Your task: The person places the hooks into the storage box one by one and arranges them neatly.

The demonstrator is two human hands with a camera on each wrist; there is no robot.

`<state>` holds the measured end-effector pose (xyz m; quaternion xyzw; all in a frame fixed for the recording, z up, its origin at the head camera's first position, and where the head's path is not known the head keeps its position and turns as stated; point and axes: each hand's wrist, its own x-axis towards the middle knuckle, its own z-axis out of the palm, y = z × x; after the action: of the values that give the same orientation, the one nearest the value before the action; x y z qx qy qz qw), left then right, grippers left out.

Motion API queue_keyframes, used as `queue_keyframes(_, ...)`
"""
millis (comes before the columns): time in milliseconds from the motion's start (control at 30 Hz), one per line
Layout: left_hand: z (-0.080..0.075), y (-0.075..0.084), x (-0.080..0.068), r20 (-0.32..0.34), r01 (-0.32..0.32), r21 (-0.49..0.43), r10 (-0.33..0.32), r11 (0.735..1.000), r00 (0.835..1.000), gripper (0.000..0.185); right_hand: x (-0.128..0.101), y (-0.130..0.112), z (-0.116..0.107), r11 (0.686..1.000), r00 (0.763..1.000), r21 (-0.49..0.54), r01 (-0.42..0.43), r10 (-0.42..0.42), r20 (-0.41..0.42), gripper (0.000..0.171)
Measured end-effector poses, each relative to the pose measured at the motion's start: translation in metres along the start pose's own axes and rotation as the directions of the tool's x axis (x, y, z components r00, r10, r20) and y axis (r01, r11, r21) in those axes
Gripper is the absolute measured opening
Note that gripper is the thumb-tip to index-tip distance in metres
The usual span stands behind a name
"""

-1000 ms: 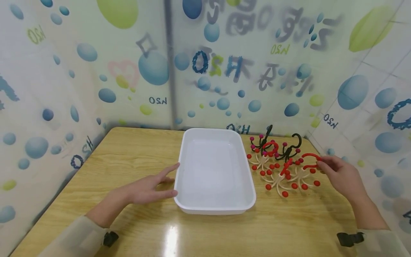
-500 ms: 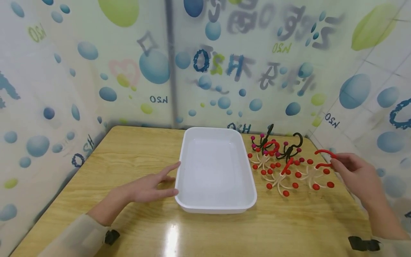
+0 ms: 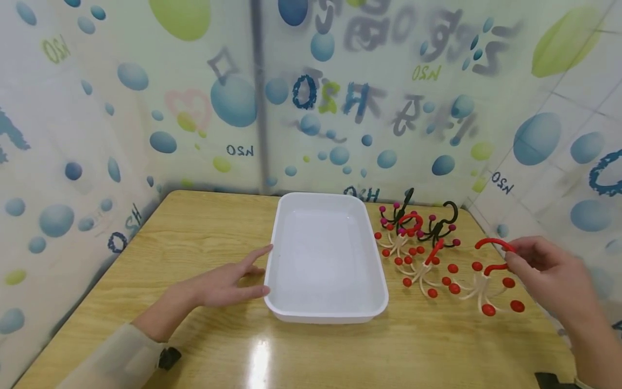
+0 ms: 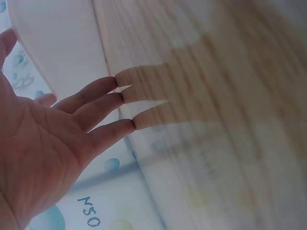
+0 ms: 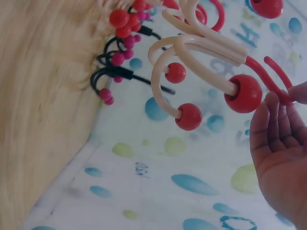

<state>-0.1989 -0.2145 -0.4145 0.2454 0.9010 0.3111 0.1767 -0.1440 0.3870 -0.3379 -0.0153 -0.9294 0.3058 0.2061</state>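
Our right hand point(image 3: 554, 278) pinches the red hook point(image 3: 497, 242) of a cream claw point(image 5: 225, 47) between thumb and fingers, over the right side of the table point(image 3: 209, 227). In the head view the claw's long axis runs nearly upright: the hook is at the top with its opening toward our left, and the cream arms splay downward, ending in red balls. We cannot quite tell whether its lowest balls clear the wood. Our two hands are well apart; the left hand point(image 3: 218, 286) has its fingers extended and spread, with thumb and forefinger against the left side of a white tray point(image 3: 325, 314), whose long axis runs away from us. Between tray and held claw we see a front cream claw point(image 3: 425, 266), its red hook leaning up and right, and a rear cream claw point(image 3: 399, 243). Behind them, a left black claw point(image 3: 399, 219) and a right black claw point(image 3: 437, 231) carry magenta balls.
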Motion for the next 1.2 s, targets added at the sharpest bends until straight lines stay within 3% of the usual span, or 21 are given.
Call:
queue_keyframes(267,0.001,-0.001,0.001,0.001,-0.008,0.0,0.008,1.0,1.0,0.092,-0.005,-0.034,0.011,0.982,0.988,0.12,0.149,-0.151,0.007,0.012)
queue_keyframes(500,0.001,-0.001,0.001,-0.005,-0.009,0.01,0.009,1.0,1.0,0.091,0.005,-0.073,0.037,0.95,0.97,0.213,0.228,-0.24,0.032,0.013)
queue_keyframes(867,0.002,-0.003,0.001,-0.007,-0.025,0.007,0.025,1.0,1.0,0.09,0.044,-0.139,0.091,0.945,0.952,0.263,0.195,-0.247,0.182,0.021)
queue_keyframes(1200,0.002,0.0,0.001,-0.008,0.003,0.014,-0.003,1.0,1.0,0.092,0.091,-0.178,0.154,0.945,0.91,0.301,0.13,-0.234,0.341,0.025)
